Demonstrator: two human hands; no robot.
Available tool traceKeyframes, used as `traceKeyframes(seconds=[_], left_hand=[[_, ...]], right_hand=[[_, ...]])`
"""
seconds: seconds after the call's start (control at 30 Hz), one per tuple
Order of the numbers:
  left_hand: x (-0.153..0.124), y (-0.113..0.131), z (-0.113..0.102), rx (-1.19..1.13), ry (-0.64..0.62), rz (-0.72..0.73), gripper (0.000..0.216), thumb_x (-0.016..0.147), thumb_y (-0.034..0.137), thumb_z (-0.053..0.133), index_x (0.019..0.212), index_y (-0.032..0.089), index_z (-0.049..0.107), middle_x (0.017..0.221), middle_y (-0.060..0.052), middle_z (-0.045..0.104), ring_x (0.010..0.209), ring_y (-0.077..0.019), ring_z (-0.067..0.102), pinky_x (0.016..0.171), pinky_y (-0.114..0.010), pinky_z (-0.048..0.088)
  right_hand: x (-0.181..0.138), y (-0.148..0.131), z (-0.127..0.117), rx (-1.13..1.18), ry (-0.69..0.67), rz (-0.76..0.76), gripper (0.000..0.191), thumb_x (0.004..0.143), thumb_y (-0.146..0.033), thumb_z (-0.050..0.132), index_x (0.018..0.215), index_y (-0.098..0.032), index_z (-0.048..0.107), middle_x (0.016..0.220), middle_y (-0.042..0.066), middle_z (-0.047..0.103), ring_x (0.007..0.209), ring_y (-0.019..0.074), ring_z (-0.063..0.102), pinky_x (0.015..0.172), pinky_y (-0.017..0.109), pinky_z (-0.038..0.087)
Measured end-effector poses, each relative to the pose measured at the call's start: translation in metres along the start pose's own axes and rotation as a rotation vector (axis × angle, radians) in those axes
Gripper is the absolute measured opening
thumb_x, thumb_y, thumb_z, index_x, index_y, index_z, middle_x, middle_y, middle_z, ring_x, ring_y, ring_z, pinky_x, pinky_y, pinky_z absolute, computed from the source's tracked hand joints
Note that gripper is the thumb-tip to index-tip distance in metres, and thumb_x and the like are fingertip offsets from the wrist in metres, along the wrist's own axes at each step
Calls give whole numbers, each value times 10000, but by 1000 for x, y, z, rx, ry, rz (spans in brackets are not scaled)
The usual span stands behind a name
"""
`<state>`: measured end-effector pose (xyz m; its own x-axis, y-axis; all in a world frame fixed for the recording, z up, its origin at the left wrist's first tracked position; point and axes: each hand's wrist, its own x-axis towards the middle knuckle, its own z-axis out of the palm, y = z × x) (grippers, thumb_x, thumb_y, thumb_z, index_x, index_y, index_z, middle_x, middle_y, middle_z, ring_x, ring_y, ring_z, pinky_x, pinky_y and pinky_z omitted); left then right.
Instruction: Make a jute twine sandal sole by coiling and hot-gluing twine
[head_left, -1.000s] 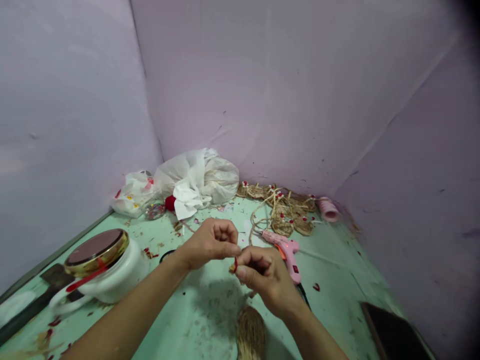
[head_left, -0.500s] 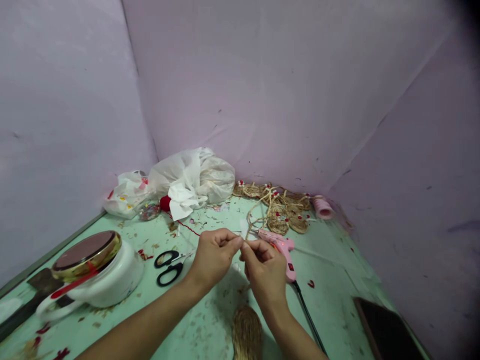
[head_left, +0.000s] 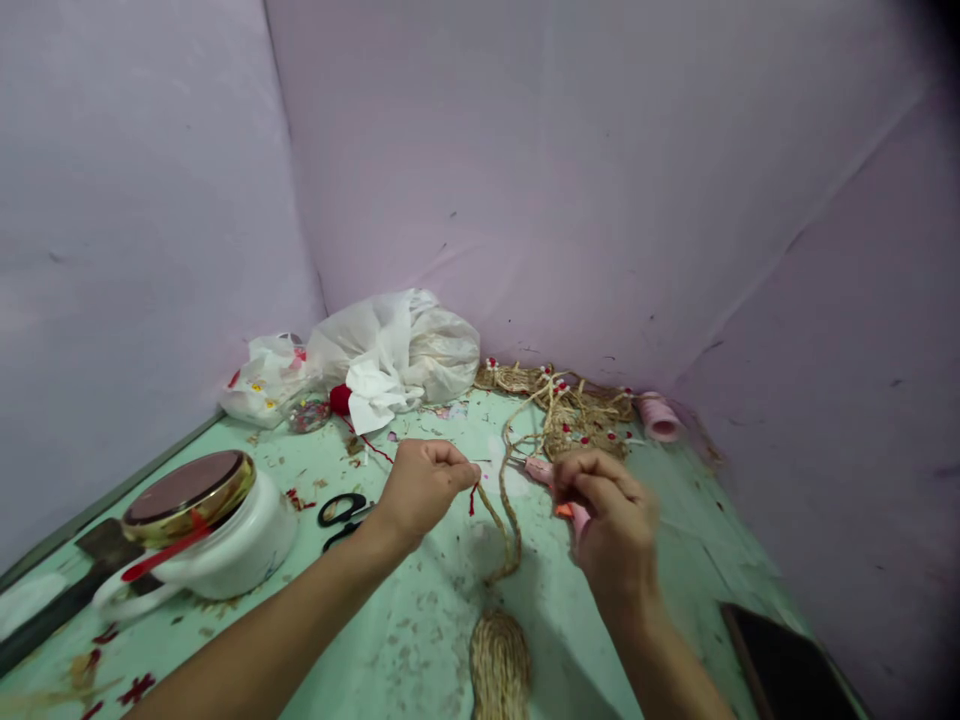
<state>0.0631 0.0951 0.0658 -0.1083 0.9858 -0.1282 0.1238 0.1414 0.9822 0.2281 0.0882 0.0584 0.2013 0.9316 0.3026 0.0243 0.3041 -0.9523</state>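
Observation:
My left hand (head_left: 431,490) pinches the end of a thin braided straw cord (head_left: 514,520) with red yarn (head_left: 472,498); a short red tail hangs below the fingertips. The cord loops down toward the green table and back up to the straw pieces. From the left hand the yarn runs back to a red ball (head_left: 340,400). My right hand (head_left: 611,515) is apart from it to the right, fingers curled together and blurred, over a pink glue gun (head_left: 538,470). Whether anything is in its fingers is hidden. A woven straw oval (head_left: 501,665) lies nearest me.
Black-handled scissors (head_left: 341,510) lie partly behind my left wrist. At left are a white mug (head_left: 259,535) with a gold-rimmed lid and a dark-handled tool (head_left: 52,610). White bags (head_left: 397,345), straw pieces (head_left: 585,410) and a pink spool (head_left: 660,418) line the back; a dark flat device (head_left: 787,665) is at right.
My hands were together, fingertips touching; the right has moved away to the right, over the glue gun. The cord loop and red yarn tail now show below my left fingers.

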Motion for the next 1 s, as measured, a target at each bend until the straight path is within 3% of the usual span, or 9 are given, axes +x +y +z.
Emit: traceKeyframes(seconds=[0.1, 0.2, 0.33, 0.47, 0.6, 0.7, 0.77, 0.93, 1.0], left_hand=[[3, 0, -4, 27, -11, -5, 167, 546, 267, 623, 460, 149, 542, 378, 77, 399, 401, -47, 261, 432, -215, 207], [5, -1, -7, 48, -25, -2, 153, 541, 260, 626, 464, 145, 558, 394, 71, 420, 414, -51, 278, 443, -215, 216], [7, -4, -6, 50, -27, -20, 147, 529, 252, 622, 456, 147, 549, 400, 65, 424, 430, -63, 309, 455, -219, 239], [6, -5, -4, 34, -23, -45, 120, 510, 215, 603, 439, 149, 532, 404, 56, 453, 455, -78, 366, 476, -220, 283], [4, -4, -2, 19, -52, -64, 103, 516, 178, 562, 421, 145, 539, 409, 37, 501, 456, -79, 389, 468, -213, 295], [4, -2, -2, 21, -64, -89, 121, 521, 169, 567, 409, 150, 524, 359, 64, 421, 415, -63, 322, 433, -208, 244], [4, -1, -2, 25, -79, -97, 129, 524, 168, 573, 408, 153, 518, 350, 76, 385, 405, -57, 288, 422, -209, 213], [8, 1, -11, 41, -238, -115, 71, 503, 188, 609, 458, 146, 574, 373, 78, 401, 396, -46, 255, 415, -212, 177], [12, -3, -13, 53, -318, -146, 76, 499, 214, 622, 483, 146, 593, 366, 81, 382, 376, -43, 234, 403, -215, 161]], right_hand=[[-2, 3, -4, -116, -47, -142, 212, 637, -172, 376, 436, -231, 342, 444, -29, 317, 457, 131, 307, 459, 286, 242], [-4, 5, 0, -191, -107, -144, 236, 662, -180, 368, 445, -238, 295, 448, -38, 265, 450, 129, 281, 455, 287, 211], [-7, -1, 8, -346, -265, -198, 243, 764, -208, 442, 521, -206, 446, 491, -34, 399, 485, 125, 384, 478, 261, 271], [-15, -5, 15, -644, -481, -536, 62, 751, -149, 564, 725, -184, 608, 669, 14, 583, 619, 149, 520, 554, 255, 343], [-22, 5, 22, -852, -517, -643, 205, 719, -54, 543, 875, -164, 618, 872, 79, 625, 741, 196, 573, 551, 265, 358], [-24, 14, 27, -836, -426, -647, 182, 782, -58, 496, 827, -163, 637, 797, 72, 622, 671, 172, 573, 526, 256, 362], [-25, 15, 29, -700, -391, -593, 155, 806, -104, 512, 793, -172, 650, 757, 57, 608, 643, 154, 562, 542, 253, 389], [-15, 9, 25, -198, -367, -136, 70, 741, -189, 612, 672, -195, 622, 727, 25, 578, 660, 144, 555, 501, 221, 414], [-11, 14, 22, -108, -338, -82, 78, 704, -203, 650, 631, -196, 623, 798, 42, 588, 754, 168, 569, 504, 220, 410]])
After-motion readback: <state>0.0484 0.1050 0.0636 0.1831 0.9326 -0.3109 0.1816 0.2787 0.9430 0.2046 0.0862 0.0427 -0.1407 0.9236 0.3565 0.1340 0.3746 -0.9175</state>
